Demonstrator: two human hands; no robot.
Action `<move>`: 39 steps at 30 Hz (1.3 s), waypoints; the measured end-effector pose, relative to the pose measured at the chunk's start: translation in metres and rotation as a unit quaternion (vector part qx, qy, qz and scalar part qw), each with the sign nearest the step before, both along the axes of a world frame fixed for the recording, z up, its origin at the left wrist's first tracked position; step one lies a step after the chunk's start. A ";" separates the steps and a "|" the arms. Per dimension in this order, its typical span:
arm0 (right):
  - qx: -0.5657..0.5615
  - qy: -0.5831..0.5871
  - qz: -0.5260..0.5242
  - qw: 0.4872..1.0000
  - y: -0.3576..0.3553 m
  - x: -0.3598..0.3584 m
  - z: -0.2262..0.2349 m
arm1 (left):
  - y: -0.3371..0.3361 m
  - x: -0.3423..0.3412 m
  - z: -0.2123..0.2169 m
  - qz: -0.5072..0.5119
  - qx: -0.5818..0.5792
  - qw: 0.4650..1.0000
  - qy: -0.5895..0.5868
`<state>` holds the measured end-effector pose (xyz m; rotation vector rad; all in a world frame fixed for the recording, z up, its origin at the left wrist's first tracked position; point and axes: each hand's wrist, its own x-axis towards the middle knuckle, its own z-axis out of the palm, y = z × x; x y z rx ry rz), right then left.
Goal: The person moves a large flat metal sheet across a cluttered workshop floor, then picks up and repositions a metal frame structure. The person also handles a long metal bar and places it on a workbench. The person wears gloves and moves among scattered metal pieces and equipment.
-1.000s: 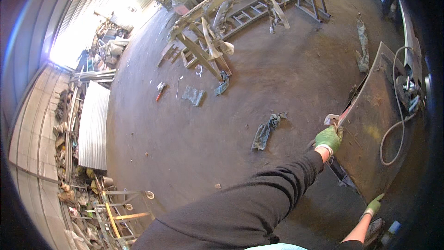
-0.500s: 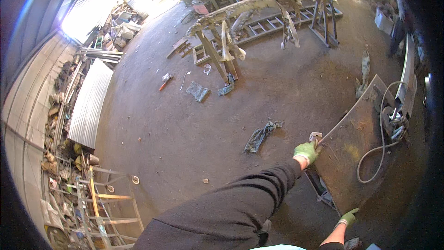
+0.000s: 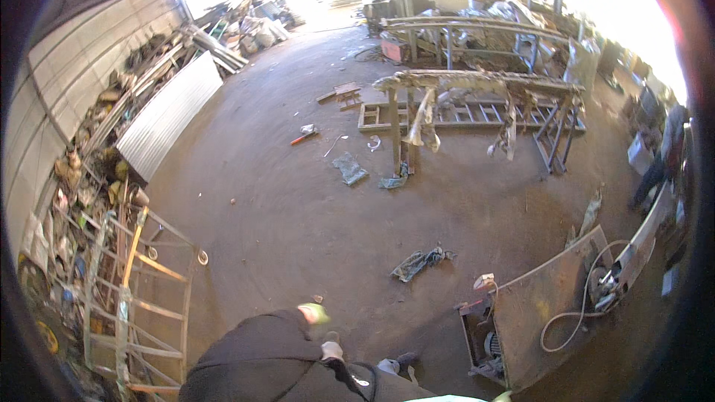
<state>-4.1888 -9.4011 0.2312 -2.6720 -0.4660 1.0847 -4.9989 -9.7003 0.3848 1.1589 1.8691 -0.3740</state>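
Note:
My left hand, in a green glove, is off to the left above the bare floor, past the end of its black sleeve. Motion smears its fingers, so whether it holds anything cannot be made out. Only a sliver of my right hand shows at the bottom edge, beside the near corner of a brown flat-topped metal bench; its fingers are hidden. Beneath the bench top sits a motor. A pale hose loops over the top. A small pale block is at the bench's far left corner.
A torn blue-grey rag lies on the floor ahead. Farther off stands a crusted trestle with a ladder behind it. A wheeled metal frame stands at left, near scrap and a corrugated sheet. A red-handled tool lies beyond.
My left hand has let go of the bench corner and swung left. My right hand has dropped nearly out of view. The view has tilted up, so the bench appears lower.

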 end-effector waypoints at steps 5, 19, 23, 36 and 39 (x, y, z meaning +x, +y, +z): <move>-0.069 0.132 0.117 0.982 -0.010 -0.115 0.046 | -0.130 -0.057 0.035 0.336 -0.026 0.937 0.095; -0.093 0.189 0.423 0.882 0.026 -0.437 0.106 | -0.469 0.036 -0.019 0.477 -0.085 0.874 -0.024; -0.099 0.281 0.476 0.827 0.001 -0.550 0.145 | -0.548 0.047 -0.028 0.537 0.001 0.843 0.033; -0.235 0.178 0.773 0.561 -0.103 -0.881 0.118 | -0.480 0.105 0.044 0.760 -0.019 0.650 -0.014; -0.236 0.175 0.811 0.505 -0.125 -0.943 0.117 | -0.484 0.133 0.038 0.782 -0.008 0.623 0.016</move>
